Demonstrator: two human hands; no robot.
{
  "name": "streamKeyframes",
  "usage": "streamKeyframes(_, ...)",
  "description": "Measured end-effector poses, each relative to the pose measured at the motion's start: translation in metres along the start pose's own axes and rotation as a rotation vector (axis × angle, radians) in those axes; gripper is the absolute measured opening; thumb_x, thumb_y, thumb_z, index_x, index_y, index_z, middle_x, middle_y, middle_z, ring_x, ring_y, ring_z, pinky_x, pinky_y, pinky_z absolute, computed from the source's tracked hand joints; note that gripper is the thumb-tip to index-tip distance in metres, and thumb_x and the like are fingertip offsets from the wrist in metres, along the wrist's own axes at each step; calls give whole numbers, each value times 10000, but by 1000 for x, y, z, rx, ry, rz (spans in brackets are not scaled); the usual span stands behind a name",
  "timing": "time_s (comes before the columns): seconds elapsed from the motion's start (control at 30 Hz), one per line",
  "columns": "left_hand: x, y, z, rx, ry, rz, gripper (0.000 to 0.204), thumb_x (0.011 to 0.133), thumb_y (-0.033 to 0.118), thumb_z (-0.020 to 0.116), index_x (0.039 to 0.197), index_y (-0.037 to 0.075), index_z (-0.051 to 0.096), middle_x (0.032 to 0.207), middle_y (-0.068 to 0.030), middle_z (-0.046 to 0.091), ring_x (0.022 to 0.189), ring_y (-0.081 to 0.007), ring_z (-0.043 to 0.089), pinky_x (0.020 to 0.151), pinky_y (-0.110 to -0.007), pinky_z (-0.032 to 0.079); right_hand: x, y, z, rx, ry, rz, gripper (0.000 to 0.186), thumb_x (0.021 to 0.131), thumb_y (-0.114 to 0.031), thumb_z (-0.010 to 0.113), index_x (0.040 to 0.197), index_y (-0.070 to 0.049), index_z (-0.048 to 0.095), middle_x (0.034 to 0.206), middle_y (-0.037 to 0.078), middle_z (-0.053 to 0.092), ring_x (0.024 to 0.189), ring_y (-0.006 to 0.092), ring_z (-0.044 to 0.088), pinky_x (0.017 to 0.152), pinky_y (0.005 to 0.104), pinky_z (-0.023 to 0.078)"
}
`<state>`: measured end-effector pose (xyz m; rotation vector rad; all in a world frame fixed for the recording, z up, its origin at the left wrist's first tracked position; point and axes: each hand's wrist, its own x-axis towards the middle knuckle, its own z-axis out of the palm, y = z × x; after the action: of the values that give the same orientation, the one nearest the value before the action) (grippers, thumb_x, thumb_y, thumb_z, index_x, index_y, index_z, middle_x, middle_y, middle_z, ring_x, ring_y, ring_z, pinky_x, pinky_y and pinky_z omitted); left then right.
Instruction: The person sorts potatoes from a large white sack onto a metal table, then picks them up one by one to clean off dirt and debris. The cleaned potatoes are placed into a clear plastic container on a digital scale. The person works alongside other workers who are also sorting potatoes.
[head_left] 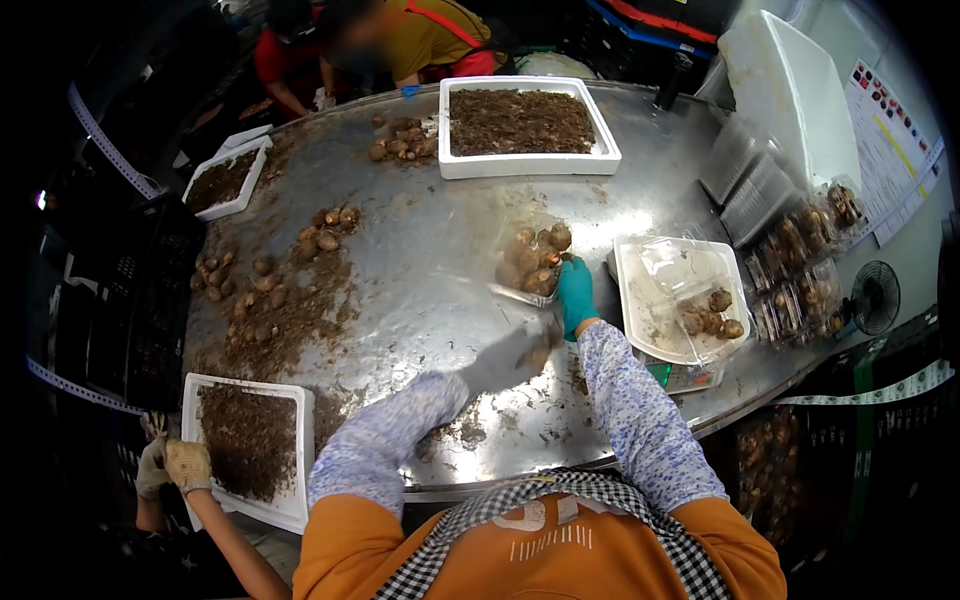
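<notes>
My right hand [576, 294] wears a teal glove and grips the near right edge of a clear plastic container [510, 289]. Inside it lie several round brown tubers [541, 257] that look like taro. My left hand [512, 358], in a grey glove, is low over the steel table in front of the container; its soiled fingers are blurred, so their pose is unclear. To the right of my right hand, a white tray [632, 330] on a scale holds another clear container [684, 291] with a few tubers [722, 317] in it.
Loose tubers [322, 236] and dirt lie on the table's left side. White foam boxes of dark brown matter stand at the far middle [606, 160], far left, and near left [303, 430]. Filled clear packs [795, 312] and stacked containers [745, 190] line the right. A co-worker's gloved hands [187, 466] are near left.
</notes>
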<state>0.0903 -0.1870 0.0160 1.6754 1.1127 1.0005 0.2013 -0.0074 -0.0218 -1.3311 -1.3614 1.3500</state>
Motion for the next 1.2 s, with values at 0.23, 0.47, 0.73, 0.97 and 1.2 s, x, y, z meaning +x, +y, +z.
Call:
streamKeyframes(0.23, -95, 31, -17, 20, -330, -337, 506, 904, 358, 593, 1313, 83, 482, 1113, -135, 594, 998, -227, 587, 886, -361, 472, -34, 6, -17, -184, 35, -15, 398, 905, -243, 542, 1226, -8, 536, 1156, 181, 599, 1005, 260, 594, 862, 367, 466)
streamKeyframes(0.47, -79, 32, -60, 115, 288, -321, 396, 896, 237, 600, 1230, 41, 514, 1076, -136, 622, 983, -191, 592, 868, -306, 476, -144, 17, -77, -734, -30, -389, 329, 855, -175, 576, 1163, -61, 597, 1020, 168, 593, 925, 319, 559, 832, 405, 450)
streamKeyframes(0.73, -85, 55, -50, -13, 556, -389, 362, 888, 226, 613, 1176, 18, 541, 985, -83, 624, 896, -137, 580, 813, -276, 475, -241, -26, -41, -202, -556, -131, 409, 959, -255, 528, 1324, -75, 493, 1331, 122, 517, 1203, 218, 488, 1026, 330, 379)
streamKeyframes(0.97, -131, 111, -10, -39, 358, -669, 422, 865, 283, 642, 1183, 33, 523, 976, -103, 625, 936, -191, 602, 813, -292, 491, -241, 11, -200, -1207, -225, -516, 278, 813, -166, 585, 1081, -98, 607, 971, 155, 629, 837, 336, 614, 719, 448, 511)
streamKeyframes(1.2, -82, 82, 119, -262, -50, -371, 466, 826, 255, 651, 1215, 29, 529, 1135, -184, 568, 1094, -257, 545, 947, -355, 444, -226, 54, -191, -1438, -135, -450, 539, 791, -117, 566, 1296, 19, 437, 1098, 265, 497, 935, 417, 514, 718, 497, 478)
